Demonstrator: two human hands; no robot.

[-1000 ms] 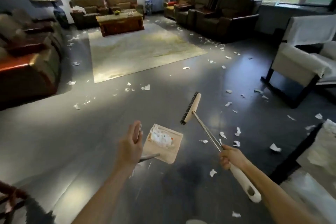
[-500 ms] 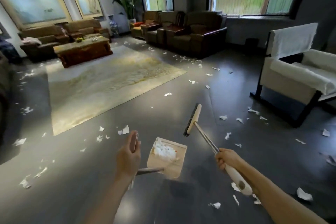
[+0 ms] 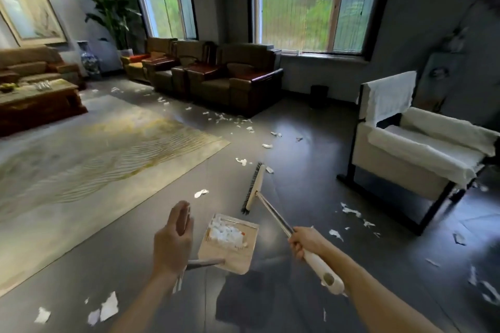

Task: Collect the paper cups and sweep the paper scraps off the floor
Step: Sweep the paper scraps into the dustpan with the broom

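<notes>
The right hand [image 3: 305,242] grips the broom [image 3: 253,189] handle, lower right; the left hand [image 3: 173,240] is curled round the dustpan [image 3: 230,254] handle, lower centre. The scraps [image 3: 201,193] lie across the floor [image 3: 311,159], some near the broom head. Light and flimsy, they probably need slow, low strokes.

The view is swinging rightward and lifting, so the rug [image 3: 94,154] and coffee table [image 3: 38,105] are sliding toward the left edge. The brown armchairs [image 3: 232,81], the windows [image 3: 305,3] and the white armchair [image 3: 411,149] are coming more fully into sight. The person is advancing over the dark floor: the scraps that were lying beside the right hand [image 3: 303,240] are dropping behind, and the broom [image 3: 253,188] is now reaching a fresh paper scrap [image 3: 269,169] just beside its head.
</notes>
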